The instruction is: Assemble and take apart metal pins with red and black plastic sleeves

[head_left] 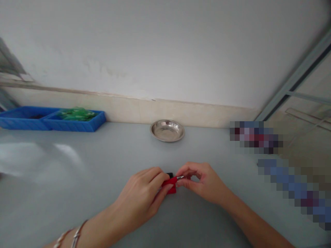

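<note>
My left hand (144,189) is closed around a slim red pen-like piece (172,180) with a silver pointed tip (180,177) facing right. A second red part (171,189) shows just below it, and a small black end (169,175) pokes out above the fingers. Whether these parts are joined cannot be made out. The thumb and forefinger of my right hand (200,181) are pinched at the silver tip. Both hands are low over the grey table (124,155), in front of a round steel dish (167,132).
Against the wall at the left stands a blue divided tray (69,126). Green plastic packets (77,114) lie in its right compartment, and something dark in the left one. A metal-framed pane (297,74) rises at the right, with pixelated patches (254,137) near it.
</note>
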